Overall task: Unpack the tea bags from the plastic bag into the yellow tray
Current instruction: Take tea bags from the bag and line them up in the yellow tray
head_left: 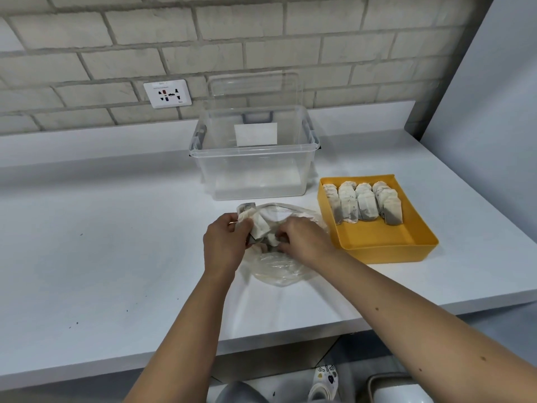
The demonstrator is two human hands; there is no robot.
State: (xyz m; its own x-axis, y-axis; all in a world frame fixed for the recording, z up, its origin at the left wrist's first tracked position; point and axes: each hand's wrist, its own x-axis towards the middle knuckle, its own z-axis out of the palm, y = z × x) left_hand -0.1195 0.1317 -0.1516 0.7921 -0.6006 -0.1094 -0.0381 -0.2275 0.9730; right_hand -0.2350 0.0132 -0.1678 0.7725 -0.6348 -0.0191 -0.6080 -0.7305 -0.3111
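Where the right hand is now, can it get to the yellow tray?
Probably yes. The right hand is at the plastic bag, and the yellow tray sits just to its right on the counter, nothing between them. Tea bags fill only its far end.

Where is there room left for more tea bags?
The yellow tray is bare in its near half, between the tea bags and front wall; its far half is packed. The counter left of the left hand is free.

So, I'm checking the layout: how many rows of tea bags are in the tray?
4, side by side in the tray's far half: left row, second row, third row, right row. Bags overlap, so some may be hidden.
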